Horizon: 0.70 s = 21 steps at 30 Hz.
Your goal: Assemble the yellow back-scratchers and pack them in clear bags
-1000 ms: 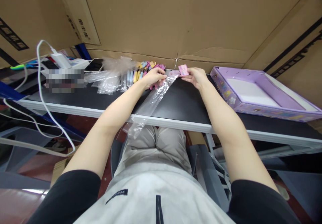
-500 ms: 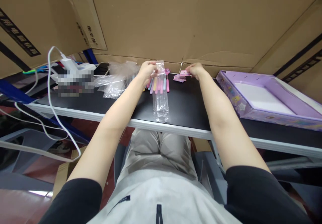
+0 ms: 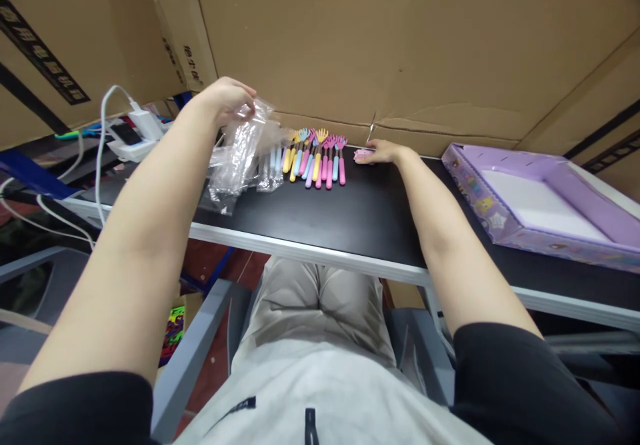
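Note:
My left hand (image 3: 226, 98) is raised above the left part of the black table (image 3: 380, 218), fingers closed on the top of a clear plastic bag (image 3: 236, 158) that hangs down from it. My right hand (image 3: 383, 153) lies at the table's far edge, its fingertips on a small stack of pink cards (image 3: 363, 155). Between the hands a row of small colourful forks (image 3: 316, 158) with yellow, blue and pink handles lies on the table. More clear bags (image 3: 267, 165) sit just left of the forks.
A purple tray-like box (image 3: 540, 205) with a white inside stands on the table at the right. A white charger with cables (image 3: 143, 125) lies at the far left. Cardboard boxes (image 3: 380, 38) wall off the back. My knees are under the table's front edge.
My left hand lifted the clear bag up and to the left, away from the forks. My right hand stayed by the pink cards at the far edge.

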### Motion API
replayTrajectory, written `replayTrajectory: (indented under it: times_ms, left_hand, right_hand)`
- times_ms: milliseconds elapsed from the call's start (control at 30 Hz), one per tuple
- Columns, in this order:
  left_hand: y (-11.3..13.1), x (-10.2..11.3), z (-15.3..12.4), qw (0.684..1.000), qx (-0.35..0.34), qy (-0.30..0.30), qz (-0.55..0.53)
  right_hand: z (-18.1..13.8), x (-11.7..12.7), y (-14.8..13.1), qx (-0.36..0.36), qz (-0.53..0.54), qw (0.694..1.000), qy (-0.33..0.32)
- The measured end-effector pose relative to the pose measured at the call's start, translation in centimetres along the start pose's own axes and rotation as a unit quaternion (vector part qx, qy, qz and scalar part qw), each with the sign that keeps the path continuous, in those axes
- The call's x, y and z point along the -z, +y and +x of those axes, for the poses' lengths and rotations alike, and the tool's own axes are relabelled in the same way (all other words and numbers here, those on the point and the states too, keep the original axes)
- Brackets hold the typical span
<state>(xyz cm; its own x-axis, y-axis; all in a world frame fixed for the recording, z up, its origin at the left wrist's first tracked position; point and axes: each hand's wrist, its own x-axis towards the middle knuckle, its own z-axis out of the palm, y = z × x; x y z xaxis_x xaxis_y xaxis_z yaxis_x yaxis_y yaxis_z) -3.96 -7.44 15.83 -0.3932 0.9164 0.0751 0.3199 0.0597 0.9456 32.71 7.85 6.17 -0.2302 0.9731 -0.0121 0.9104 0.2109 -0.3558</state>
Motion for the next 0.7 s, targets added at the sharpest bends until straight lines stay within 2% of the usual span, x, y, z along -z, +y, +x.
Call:
replayTrajectory:
  times_ms: [133, 333, 533, 700]
  left_hand:
    - [-2.5, 1.1, 1.7, 0.998, 0.027, -0.018, 0.058]
    - [-5.6, 0.8, 3.4, 0.995, 0.03, -0.023, 0.092]
    - [-6.3, -0.1, 2.7, 0.995, 0.038, -0.036, 0.087]
    - [-6.1, -0.4, 2.8, 0.983, 0.033, -0.018, 0.178]
  right_hand:
    - [-0.1, 0.5, -0.3, 0.016, -0.02, 0.999, -0.033]
    - [-0.1, 0.3, -0.9, 0.01, -0.016, 0.999, -0.041]
    - [-0.7, -0.1, -0.8, 0.003, 0.016, 1.0, -0.02]
    - [-0.5, -0.6, -0.6, 0.017, -0.018, 1.0, -0.019]
